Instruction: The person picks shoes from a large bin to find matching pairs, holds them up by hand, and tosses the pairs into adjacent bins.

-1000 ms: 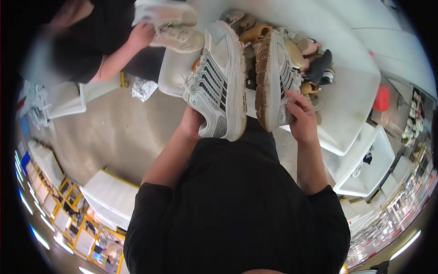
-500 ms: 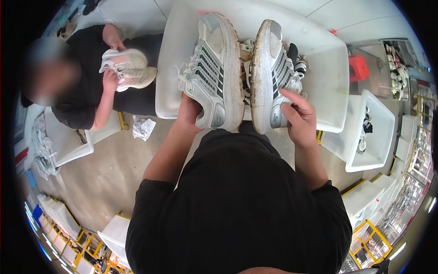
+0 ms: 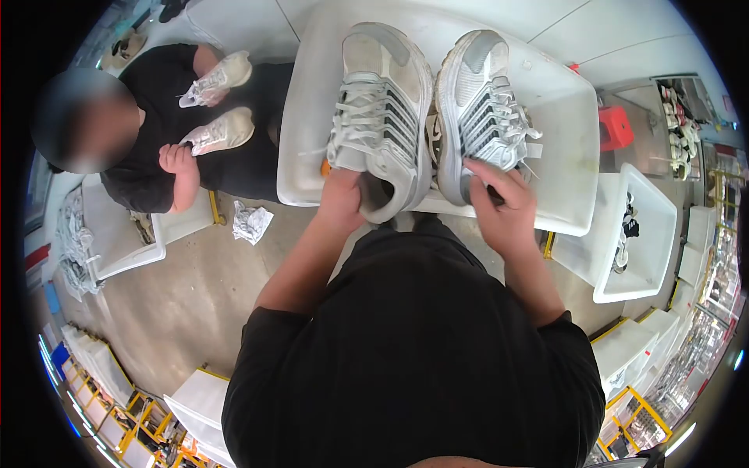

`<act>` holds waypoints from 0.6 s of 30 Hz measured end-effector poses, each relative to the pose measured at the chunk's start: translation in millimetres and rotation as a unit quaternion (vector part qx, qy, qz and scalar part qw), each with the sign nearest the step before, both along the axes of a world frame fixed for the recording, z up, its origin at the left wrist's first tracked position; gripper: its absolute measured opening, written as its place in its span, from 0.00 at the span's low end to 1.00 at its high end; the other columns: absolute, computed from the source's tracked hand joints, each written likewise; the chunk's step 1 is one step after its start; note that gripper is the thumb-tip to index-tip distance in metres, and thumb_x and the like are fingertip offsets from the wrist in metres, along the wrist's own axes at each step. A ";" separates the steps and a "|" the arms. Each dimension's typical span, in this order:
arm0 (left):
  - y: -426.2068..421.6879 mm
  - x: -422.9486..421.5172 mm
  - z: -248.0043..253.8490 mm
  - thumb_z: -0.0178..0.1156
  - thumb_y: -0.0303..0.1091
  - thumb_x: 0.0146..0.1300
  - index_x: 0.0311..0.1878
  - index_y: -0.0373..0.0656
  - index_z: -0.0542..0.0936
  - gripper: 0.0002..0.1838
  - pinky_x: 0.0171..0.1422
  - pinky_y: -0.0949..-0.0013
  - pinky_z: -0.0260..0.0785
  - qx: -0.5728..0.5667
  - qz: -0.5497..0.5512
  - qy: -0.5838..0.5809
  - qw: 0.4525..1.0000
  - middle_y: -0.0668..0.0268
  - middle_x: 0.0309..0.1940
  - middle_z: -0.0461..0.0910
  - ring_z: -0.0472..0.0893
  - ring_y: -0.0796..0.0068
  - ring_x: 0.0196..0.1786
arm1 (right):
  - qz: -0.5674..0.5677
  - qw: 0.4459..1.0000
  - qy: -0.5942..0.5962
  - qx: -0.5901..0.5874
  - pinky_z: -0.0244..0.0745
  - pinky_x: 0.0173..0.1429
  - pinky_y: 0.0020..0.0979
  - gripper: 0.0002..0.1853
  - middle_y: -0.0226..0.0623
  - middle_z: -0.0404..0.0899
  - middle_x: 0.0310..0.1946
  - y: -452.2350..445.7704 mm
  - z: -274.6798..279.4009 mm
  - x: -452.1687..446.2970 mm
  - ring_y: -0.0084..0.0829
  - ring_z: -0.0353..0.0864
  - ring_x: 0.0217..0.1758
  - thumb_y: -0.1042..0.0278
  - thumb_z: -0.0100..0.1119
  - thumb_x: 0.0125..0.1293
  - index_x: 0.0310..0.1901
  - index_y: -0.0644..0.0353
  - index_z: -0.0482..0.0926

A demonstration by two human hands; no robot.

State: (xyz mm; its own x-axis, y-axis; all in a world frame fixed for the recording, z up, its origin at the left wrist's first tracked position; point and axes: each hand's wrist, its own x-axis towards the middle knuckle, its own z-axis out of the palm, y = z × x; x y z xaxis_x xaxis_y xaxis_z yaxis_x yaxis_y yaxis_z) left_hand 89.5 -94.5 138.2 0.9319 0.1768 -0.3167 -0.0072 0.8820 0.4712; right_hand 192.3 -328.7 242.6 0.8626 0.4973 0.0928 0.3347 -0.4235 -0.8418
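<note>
Two grey-white sneakers with dark side stripes are held side by side over a big white bin, toes pointing away from me. My left hand grips the left sneaker at its collar, and its laces and opening face up. The right sneaker is tilted so that its striped side shows. My right hand is closed on that one at the heel end, thumb and fingers around the collar. The sneakers' soles nearly touch. Most of what lies in the bin is hidden behind them.
At left a seated person holds a pair of pale sneakers, one in each hand. A crumpled white cloth or paper lies on the floor. A smaller white bin with shoes stands at right, near a red stool.
Both sneakers have turned from showing their side and sole edges to showing more of their tops and laces. The other person's pair has moved apart, one shoe per hand.
</note>
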 end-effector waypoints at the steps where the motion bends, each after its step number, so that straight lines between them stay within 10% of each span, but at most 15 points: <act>1: -4.5 0.3 1.1 0.49 0.35 0.79 0.71 0.38 0.73 0.22 0.73 0.59 0.72 0.058 0.036 0.052 0.996 0.61 0.66 0.78 0.78 0.65 0.69 | -0.002 1.000 -0.002 0.002 0.80 0.46 0.30 0.15 0.40 0.88 0.46 6.1 -3.0 -2.8 0.29 0.86 0.43 0.80 0.68 0.65 0.52 0.57 0.89; 4: -16.5 -0.4 8.4 0.55 0.26 0.75 0.77 0.40 0.62 0.29 0.75 0.63 0.66 0.176 0.084 0.018 0.981 0.61 0.69 0.74 0.74 0.67 0.71 | 0.032 0.983 -0.183 -0.005 0.82 0.50 0.42 0.19 0.41 0.88 0.46 25.3 -21.5 -9.9 0.46 0.86 0.45 0.70 0.77 0.58 0.53 0.57 0.88; 9: -42.5 6.4 24.4 0.63 0.17 0.65 0.81 0.43 0.47 0.47 0.78 0.60 0.62 0.449 0.121 -0.027 0.885 0.55 0.72 0.64 0.68 0.64 0.74 | 0.015 0.976 -0.219 0.012 0.82 0.54 0.42 0.27 0.40 0.88 0.50 35.8 -44.7 -11.8 0.47 0.85 0.51 0.62 0.82 0.50 0.53 0.57 0.88; 16: -52.3 7.4 -4.2 0.72 0.25 0.60 0.82 0.41 0.52 0.51 0.78 0.56 0.62 0.488 -0.002 -0.046 0.872 0.54 0.74 0.63 0.69 0.61 0.74 | -0.104 0.989 0.107 -0.021 0.82 0.45 0.40 0.12 0.46 0.88 0.36 15.5 -88.2 1.4 0.39 0.90 0.41 0.71 0.70 0.57 0.43 0.64 0.87; 18: -41.1 14.8 -29.0 0.69 0.29 0.64 0.82 0.42 0.56 0.46 0.75 0.57 0.66 0.458 -0.107 -0.013 0.883 0.54 0.74 0.66 0.70 0.62 0.72 | -0.103 0.962 0.238 -0.084 0.82 0.40 0.40 0.15 0.44 0.88 0.30 -13.3 -141.0 7.9 0.36 0.90 0.35 0.60 0.70 0.62 0.42 0.65 0.87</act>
